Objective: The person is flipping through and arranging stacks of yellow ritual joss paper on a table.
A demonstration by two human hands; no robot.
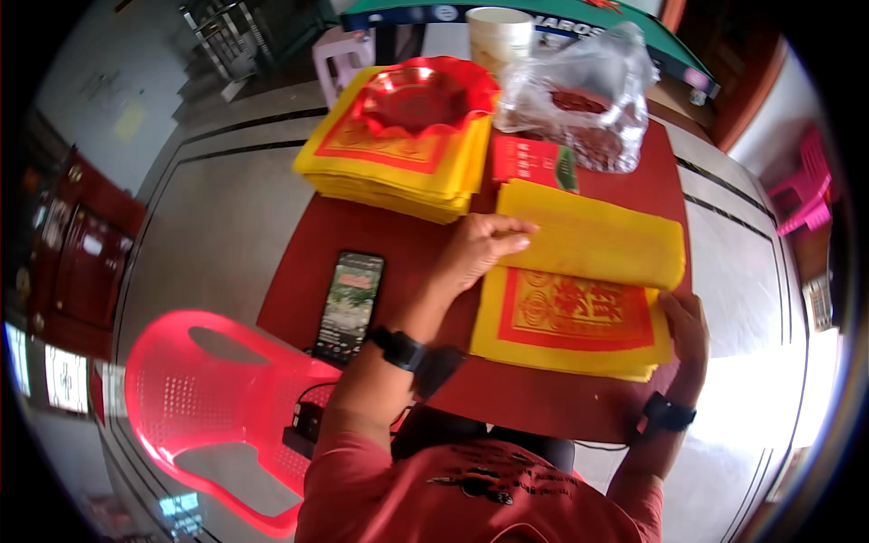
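Note:
A stack of yellow joss paper sheets [490,339] with red-and-gold printed panels lies on the dark red table in front of me. Across its far half is a folded yellow sheet [597,237], plain side up, its rounded fold towards me. My left hand [483,246] rests at the sheet's left end, thumb and forefinger slightly apart over the paper. At the right edge is my right hand [686,329], its thumb by the fold's corner; its other fingers are mostly hidden. Each wrist wears a black band.
Beyond my left hand, a red scalloped dish [421,98] sits on a thicker joss paper pile [394,197]. Nearby are a red-and-green packet [533,163], a clear plastic bag [611,136], a pale cup [499,37] and a phone [349,305]. A pink plastic chair [204,380] stands left.

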